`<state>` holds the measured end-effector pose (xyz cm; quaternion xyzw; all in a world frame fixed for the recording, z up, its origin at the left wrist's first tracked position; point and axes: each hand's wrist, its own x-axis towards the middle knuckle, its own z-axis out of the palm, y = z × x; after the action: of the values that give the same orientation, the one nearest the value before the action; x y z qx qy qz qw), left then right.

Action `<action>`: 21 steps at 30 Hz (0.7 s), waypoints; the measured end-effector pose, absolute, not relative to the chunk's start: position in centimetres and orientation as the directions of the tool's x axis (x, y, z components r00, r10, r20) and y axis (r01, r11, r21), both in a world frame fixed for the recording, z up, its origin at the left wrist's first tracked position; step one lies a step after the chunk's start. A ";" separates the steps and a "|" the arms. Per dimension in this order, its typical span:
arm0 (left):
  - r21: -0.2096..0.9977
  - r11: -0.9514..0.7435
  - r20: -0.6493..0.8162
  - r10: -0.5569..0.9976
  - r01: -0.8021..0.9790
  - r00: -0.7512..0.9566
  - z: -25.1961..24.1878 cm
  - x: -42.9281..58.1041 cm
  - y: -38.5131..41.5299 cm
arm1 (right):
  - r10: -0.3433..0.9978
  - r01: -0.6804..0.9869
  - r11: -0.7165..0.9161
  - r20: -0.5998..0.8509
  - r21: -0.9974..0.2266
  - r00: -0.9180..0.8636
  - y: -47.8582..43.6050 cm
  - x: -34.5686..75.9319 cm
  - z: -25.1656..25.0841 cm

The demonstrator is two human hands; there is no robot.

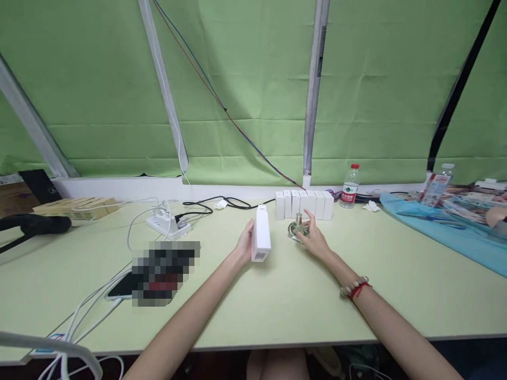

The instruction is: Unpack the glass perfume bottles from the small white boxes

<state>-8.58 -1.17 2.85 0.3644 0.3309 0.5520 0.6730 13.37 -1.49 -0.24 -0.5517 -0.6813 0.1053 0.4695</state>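
My left hand point(244, 244) grips the side of a tall white box point(261, 240) lying on the pale green table point(277, 301). Just to its right, my right hand point(315, 238) closes its fingertips on a small glass bottle point(298, 227) with a metal cap, standing on the table. A bead bracelet with a red cord sits on my right wrist. Behind both hands stands a row of several upright white boxes point(304, 205).
A water bottle point(349, 186) with a red cap stands right of the row. A white power strip point(168, 224) with cables and a phone point(121, 287) lie on the left. Blue cloth point(443, 229) with packages covers the right end. Cardboard boxes point(77, 207) sit far left.
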 end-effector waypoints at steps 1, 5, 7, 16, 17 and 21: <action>0.889 0.046 0.003 0.994 -0.456 0.106 2.9 -8.4 -1.2 | 0.845 0.665 0.376 0.533 -0.645 0.040 -1.6 13.3 -0.1; 0.944 -0.326 0.326 0.945 -0.049 0.008 2.7 -8.1 -1.6 | 0.819 0.726 0.416 0.573 -0.547 -0.037 -2.2 13.0 0.3; 0.855 -0.487 0.486 0.872 0.178 0.054 2.7 -8.1 -1.9 | 0.806 0.753 0.420 0.590 -0.507 -0.052 -2.4 12.8 0.4; 0.459 -0.723 0.785 0.602 0.517 0.145 2.7 -8.4 -2.4 | 0.652 0.770 0.421 0.750 -0.479 0.110 -2.8 12.3 0.6; 0.442 -0.726 0.793 0.591 0.527 0.149 2.7 -8.4 -2.4 | 0.602 0.760 0.435 0.783 -0.483 0.153 -2.9 12.2 0.8; 0.446 -0.707 0.788 0.601 0.549 0.135 2.6 -8.3 -2.3 | 0.337 0.729 0.561 0.913 -0.391 0.230 -3.5 11.4 1.5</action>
<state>-8.34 -2.27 2.63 0.7528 0.3821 0.5354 0.0244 11.42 -3.49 1.53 -0.4432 -0.6015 -0.1515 0.6471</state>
